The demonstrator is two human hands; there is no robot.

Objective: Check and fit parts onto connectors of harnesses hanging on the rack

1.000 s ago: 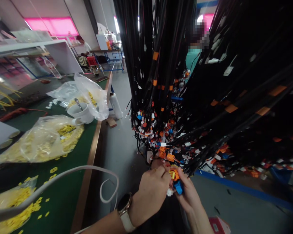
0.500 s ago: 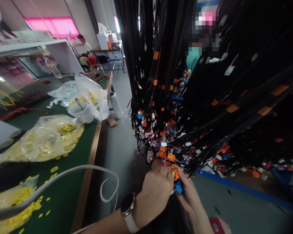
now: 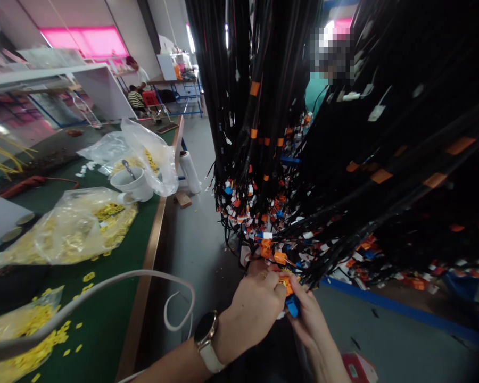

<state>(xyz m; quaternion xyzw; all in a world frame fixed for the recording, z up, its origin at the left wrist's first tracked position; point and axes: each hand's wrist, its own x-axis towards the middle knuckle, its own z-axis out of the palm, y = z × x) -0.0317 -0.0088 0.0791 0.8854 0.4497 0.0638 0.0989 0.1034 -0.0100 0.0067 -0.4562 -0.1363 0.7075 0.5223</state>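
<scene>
Low in the middle, my two hands meet at the loose end of a wire harness [image 3: 315,258]. My right hand [image 3: 309,317] is closed round an orange connector [image 3: 288,287], its thumb along one side. A blue connector [image 3: 292,307] sits just below, against the same fingers. My left hand [image 3: 250,311], with a watch [image 3: 206,327] at the wrist, is bent over the orange connector. Its fingertips pinch at a small yellow clip [image 3: 281,281] on the connector; these fingertips are partly hidden. More orange connectors [image 3: 280,258] hang just above the hands.
Thick black cable bundles [image 3: 259,69] hang ahead and to the right, ending in many small connectors. On the left, a green table [image 3: 131,287] holds bags of yellow clips [image 3: 120,218], a white cup [image 3: 132,183] and a grey cable [image 3: 143,273]. Other people are farther back.
My left hand has shifted slightly, its fingers now pressed closer over the yellow clip and orange connector. My right hand stays almost in place.
</scene>
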